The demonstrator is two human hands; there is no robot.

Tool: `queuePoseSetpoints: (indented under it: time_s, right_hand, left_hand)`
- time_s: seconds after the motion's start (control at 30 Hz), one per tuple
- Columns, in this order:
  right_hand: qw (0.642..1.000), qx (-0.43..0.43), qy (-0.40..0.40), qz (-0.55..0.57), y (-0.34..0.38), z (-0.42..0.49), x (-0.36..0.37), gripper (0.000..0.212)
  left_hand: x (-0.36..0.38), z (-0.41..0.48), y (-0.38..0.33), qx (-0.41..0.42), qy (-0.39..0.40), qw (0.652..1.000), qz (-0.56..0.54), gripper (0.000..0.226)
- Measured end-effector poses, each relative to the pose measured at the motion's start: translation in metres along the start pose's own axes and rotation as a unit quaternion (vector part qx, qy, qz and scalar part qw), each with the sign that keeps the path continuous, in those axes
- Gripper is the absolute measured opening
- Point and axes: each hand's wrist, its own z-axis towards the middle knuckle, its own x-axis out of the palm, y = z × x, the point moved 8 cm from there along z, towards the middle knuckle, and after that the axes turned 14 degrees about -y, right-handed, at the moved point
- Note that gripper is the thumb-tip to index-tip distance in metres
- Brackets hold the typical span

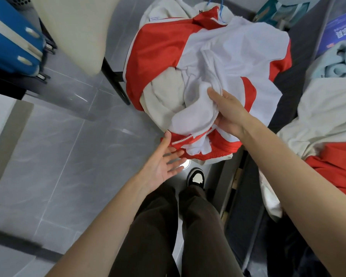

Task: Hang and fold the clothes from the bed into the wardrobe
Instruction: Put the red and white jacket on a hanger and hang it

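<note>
The step in hand looks like the sorting-out that comes before hanging: a bundle of clothes is held over the floor (68,136), just off the edge of the bed (300,62), and not yet opened into single pieces. The bundle is mostly a red-and-white jacket (158,56), turned so its white lining faces up, with a cream garment (164,96) wrapped inside it and a blue hanger (218,9) poking out at the far end. The right hand (228,112) grips the jacket, thumb on top of a fold of lining by the zip edge and fingers curled beneath. The left hand (164,162) is spread wide, palm up, holding nothing; its fingertips touch the red hem from below, so it seems to be steadying or about to take hold. More clothes lie on the bed at the right: a cream piece (328,108), a red one (338,172) and a pale blue towel (344,62). A chair (78,33) and a blue suitcase (8,43) stand to the left. No wardrobe shows in this view. The next move probably calls for the left hand to close on the hem, so the two hands can pull the jacket apart from the cream garment, find the collar and shoulders, and free the hanger. How the hanger sits in the cloth is hidden, so it may snag as the pieces separate.
</note>
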Motion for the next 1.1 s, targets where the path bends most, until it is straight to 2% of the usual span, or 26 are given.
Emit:
queuePoseSetpoints:
  time_s: [0.07, 0.13, 0.27, 0.33, 0.4, 0.5, 0.6, 0.67, 0.77, 0.83, 0.93, 1.03, 1.1]
  right_hand:
    - [1.0, 0.007, 0.01, 0.004, -0.002, 0.001, -0.002, 0.023]
    - [0.999, 0.013, 0.029, 0.01, -0.003, -0.001, 0.0, 0.022]
    - [0.997, 0.02, 0.073, 0.011, -0.001, -0.009, 0.007, 0.025]
    - [0.998, 0.004, 0.056, -0.002, 0.0, -0.012, 0.001, 0.031]
    - [0.998, -0.042, -0.02, -0.051, -0.002, -0.011, -0.02, 0.032]
    - [0.96, -0.099, -0.153, -0.211, -0.02, -0.014, -0.058, 0.027]
    - [0.936, -0.102, -0.189, -0.28, -0.051, -0.023, -0.071, 0.019]
    - [0.918, -0.148, -0.214, -0.301, -0.059, -0.027, -0.068, 0.027]
    - [0.926, -0.154, -0.226, -0.262, -0.067, -0.021, -0.06, 0.043]
    - [0.94, -0.125, -0.23, -0.219, -0.072, -0.012, -0.059, 0.039]
    - [0.951, -0.091, -0.231, -0.186, -0.072, 0.002, -0.065, 0.033]
    - [0.966, -0.042, -0.186, -0.174, -0.077, 0.01, -0.062, 0.021]
    - [0.965, -0.041, -0.171, -0.196, -0.074, 0.008, -0.058, 0.023]
  left_hand:
    - [0.007, 0.0, 0.006, -0.018, 0.046, 0.999, -0.007, 0.08]
    - [0.019, -0.002, 0.01, -0.017, 0.084, 0.996, -0.008, 0.058]
    - [0.035, 0.0, 0.017, -0.034, 0.093, 0.992, -0.075, 0.026]
    - [0.037, 0.002, 0.01, -0.005, 0.083, 0.994, -0.076, 0.026]
    - [0.035, 0.003, -0.003, 0.047, 0.067, 0.995, -0.055, 0.03]
    - [0.032, 0.004, -0.024, 0.119, 0.021, 0.992, 0.026, 0.025]
    - [0.034, 0.006, -0.035, 0.161, -0.025, 0.98, 0.114, 0.023]
    - [0.039, 0.006, -0.039, 0.199, -0.033, 0.967, 0.155, 0.023]
    - [0.043, 0.006, -0.04, 0.251, -0.06, 0.945, 0.201, 0.022]
    - [0.046, 0.007, -0.04, 0.278, -0.077, 0.929, 0.233, 0.016]
    - [0.053, 0.01, -0.041, 0.302, -0.088, 0.902, 0.296, 0.021]
    - [0.055, 0.019, -0.047, 0.292, -0.122, 0.899, 0.302, 0.031]
    - [0.052, 0.023, -0.054, 0.301, -0.155, 0.891, 0.303, 0.035]
